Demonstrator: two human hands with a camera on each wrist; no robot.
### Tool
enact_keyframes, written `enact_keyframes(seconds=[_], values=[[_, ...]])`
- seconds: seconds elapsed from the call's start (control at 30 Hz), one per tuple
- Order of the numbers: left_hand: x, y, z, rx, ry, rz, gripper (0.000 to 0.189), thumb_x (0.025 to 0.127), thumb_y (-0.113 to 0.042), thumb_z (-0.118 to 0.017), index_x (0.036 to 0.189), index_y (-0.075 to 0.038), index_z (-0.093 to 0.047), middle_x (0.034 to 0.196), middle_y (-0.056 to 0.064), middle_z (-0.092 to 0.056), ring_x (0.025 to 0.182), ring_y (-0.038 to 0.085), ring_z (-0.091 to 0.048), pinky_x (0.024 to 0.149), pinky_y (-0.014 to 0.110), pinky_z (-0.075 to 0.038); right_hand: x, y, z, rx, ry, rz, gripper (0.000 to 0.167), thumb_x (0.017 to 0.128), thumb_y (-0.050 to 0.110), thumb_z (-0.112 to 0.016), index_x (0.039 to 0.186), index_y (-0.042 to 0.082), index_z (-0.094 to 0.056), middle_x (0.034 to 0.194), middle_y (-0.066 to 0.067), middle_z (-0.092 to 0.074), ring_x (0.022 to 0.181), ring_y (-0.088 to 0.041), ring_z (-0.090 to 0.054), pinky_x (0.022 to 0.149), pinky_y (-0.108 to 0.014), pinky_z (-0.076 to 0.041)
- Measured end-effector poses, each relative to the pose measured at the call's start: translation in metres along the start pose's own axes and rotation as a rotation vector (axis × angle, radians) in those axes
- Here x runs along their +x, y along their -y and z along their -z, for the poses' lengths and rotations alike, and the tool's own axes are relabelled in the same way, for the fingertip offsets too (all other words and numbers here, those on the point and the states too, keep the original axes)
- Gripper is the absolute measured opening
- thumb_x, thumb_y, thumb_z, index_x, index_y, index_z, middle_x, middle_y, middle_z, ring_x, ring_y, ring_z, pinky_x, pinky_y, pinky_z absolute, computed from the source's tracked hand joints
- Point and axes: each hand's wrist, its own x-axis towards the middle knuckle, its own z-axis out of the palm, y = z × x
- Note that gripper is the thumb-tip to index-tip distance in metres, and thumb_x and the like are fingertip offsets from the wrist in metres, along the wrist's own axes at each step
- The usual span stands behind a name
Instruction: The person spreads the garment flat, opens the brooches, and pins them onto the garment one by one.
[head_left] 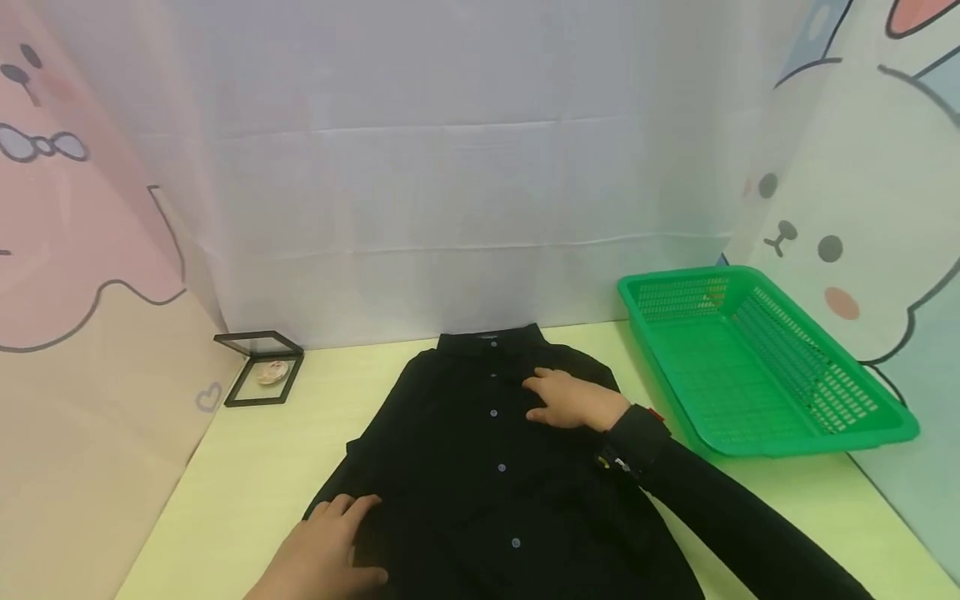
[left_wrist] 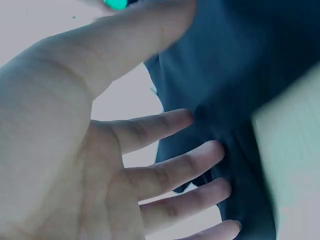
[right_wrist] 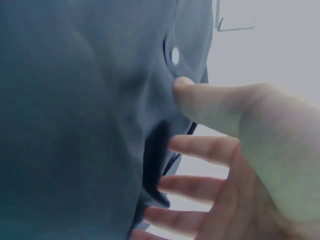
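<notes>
Neatly flat: black button-up shirt (head_left: 450,433)

It lies front-up on the worktop (head_left: 247,483), presumably so the cloth stays smooth. The left hand (head_left: 318,546) at its side edge and right hand (head_left: 573,400) over its chest have fingers spread; pressure is hard to judge.

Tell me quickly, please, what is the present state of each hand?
Left hand: open, holding nothing, at the black, button-front fabric shirt.
Right hand: open, holding nothing, at the shirt's upper part beside the button row.
</notes>
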Motion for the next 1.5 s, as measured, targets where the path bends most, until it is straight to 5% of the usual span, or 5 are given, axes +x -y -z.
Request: enact_keyframes(seconds=[0.63,0.9,1.1,1.23,1.5], values=[[-0.004,0.042,0.002,0.02,-0.065,0.134,0.054,0.077,-0.032,-0.09,0.117,-0.004,-0.068,0.104,0.009,-0.064,0.095,0.032,-0.064,0.076,0.055,-0.057,-0.115,-0.002,-0.053,0.149,0.054,-0.017,0.064,0.094,0.031,-0.076,0.148,0.005,-0.053,0.16,-0.023,-0.039,0.149,-0.054,-0.029,0.116,-0.067,-0.034],[-0.008,0.031,0.007,0.041,-0.385,-0.099,0.019,0.078,-0.019,-0.09,0.088,-0.016,-0.073,0.087,-0.006,-0.068,0.088,0.021,-0.066,0.078,0.045,-0.057,-0.115,-0.004,-0.062,0.123,0.003,-0.001,0.064,0.093,0.03,-0.077,0.147,0.005,-0.054,0.16,-0.023,-0.039,0.147,-0.056,-0.031,0.113,-0.068,-0.037],[-0.006,0.023,0.012,-0.054,-0.688,-0.465,0.032,0.068,-0.005,-0.093,0.088,-0.016,-0.072,0.085,-0.012,-0.07,0.079,0.01,-0.065,0.075,0.021,-0.054,-0.114,-0.004,-0.065,0.096,0.0,-0.012,0.065,0.092,0.032,-0.078,0.147,0.005,-0.054,0.16,-0.022,-0.04,0.147,-0.055,-0.032,0.112,-0.067,-0.038],[-0.004,0.019,0.014,-0.163,-0.743,-0.619,0.038,0.066,0.005,-0.09,0.095,-0.013,-0.072,0.09,-0.013,-0.07,0.079,0.006,-0.066,0.076,0.011,-0.051,-0.114,-0.004,-0.065,0.097,0.0,-0.016,0.065,0.092,0.033,-0.078,0.147,0.006,-0.054,0.161,-0.021,-0.039,0.148,-0.055,-0.031,0.113,-0.067,-0.038],[-0.005,0.02,0.018,-0.183,-0.736,-0.656,0.041,0.066,0.009,-0.088,0.097,-0.014,-0.072,0.091,-0.014,-0.07,0.079,0.003,-0.067,0.076,0.008,-0.051,-0.116,-0.007,-0.066,0.113,-0.008,-0.015,0.067,0.093,0.031,-0.077,0.15,0.007,-0.051,0.163,-0.02,-0.037,0.149,-0.053,-0.031,0.112,-0.068,-0.039]])
